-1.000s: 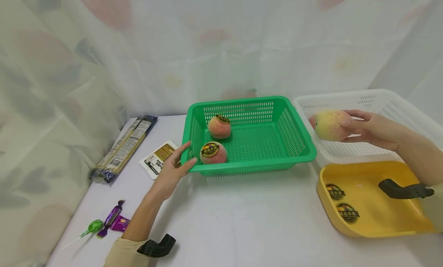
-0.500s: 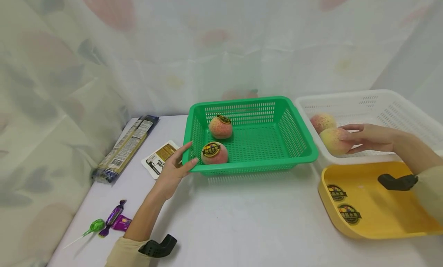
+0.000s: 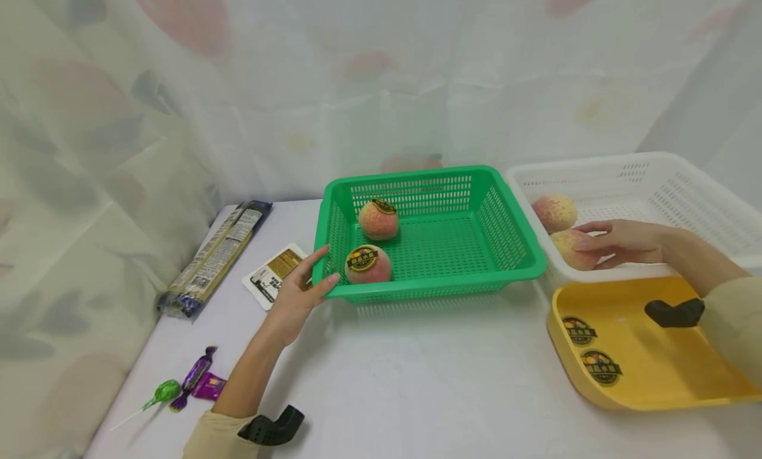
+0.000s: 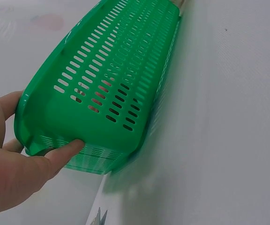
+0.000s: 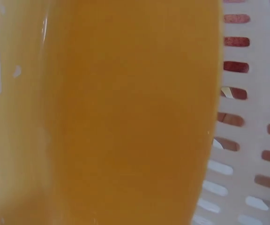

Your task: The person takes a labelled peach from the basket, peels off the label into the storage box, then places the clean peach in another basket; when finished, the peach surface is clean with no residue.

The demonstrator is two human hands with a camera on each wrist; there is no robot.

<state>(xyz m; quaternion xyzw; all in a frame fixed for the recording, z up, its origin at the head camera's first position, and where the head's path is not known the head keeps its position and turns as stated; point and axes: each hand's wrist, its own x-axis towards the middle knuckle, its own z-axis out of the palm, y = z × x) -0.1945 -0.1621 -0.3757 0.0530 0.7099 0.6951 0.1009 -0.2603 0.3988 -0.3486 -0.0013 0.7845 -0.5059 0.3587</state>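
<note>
Lollipop (image 3: 167, 391) near worktop (image 3: 417, 379) left edge, toward the front; twist-wrapped purple candy (image 3: 194, 378) and small purple packet (image 3: 208, 386) just right of it. Long packet (image 3: 217, 257) slanted at back-left corner. Flat card-like packet (image 3: 266, 275) behind the left hand (image 3: 294, 302), which grips the green basket (image 3: 440, 286) at its near-left corner, thumb outside the wall. Inside, along the basket's left side: rear peach (image 3: 379, 222), front peach (image 3: 372, 272), both with black-gold labels; front one in the near-left corner. White basket (image 3: 601, 180) at right: pink-yellow peach (image 3: 555, 212) by its left wall, yellower peach (image 3: 567, 249) in its near-left corner, grasped by right hand (image 3: 625, 241). Yellow tray (image 3: 634, 353) in front, two round labels (image 3: 600, 368) along its left wall. Right wrist view: mostly tray, hand's fingers not clear.
</note>
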